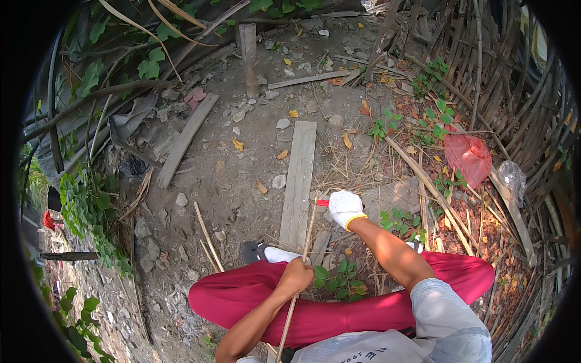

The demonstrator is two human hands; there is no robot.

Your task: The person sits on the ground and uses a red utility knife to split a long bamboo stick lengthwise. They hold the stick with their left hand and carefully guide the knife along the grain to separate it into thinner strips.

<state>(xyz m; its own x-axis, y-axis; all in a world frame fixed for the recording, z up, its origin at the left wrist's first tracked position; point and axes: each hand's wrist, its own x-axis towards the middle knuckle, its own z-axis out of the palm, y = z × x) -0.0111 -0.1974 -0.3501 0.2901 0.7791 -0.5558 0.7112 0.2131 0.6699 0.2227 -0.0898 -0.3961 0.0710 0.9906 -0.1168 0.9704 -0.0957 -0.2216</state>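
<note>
Bamboo strip [305, 242] under work, resting across the grey plank [298, 181] and running back over my knee. My bare left hand [295, 276] is closed around the strip near my red trousers [339, 308], steadying it. My gloved right hand [345, 207] is closed on a red-handled tool [322, 203] set against the strip at the plank's right edge; the blade is hidden. I judge the step to be paring or splitting the strip, and the next stroke calls for a firm left-hand hold. Beyond the plank lies bare dirt; right of it, loose canes [433, 193] and a woven bamboo fence [514, 103] crowd the room.
</note>
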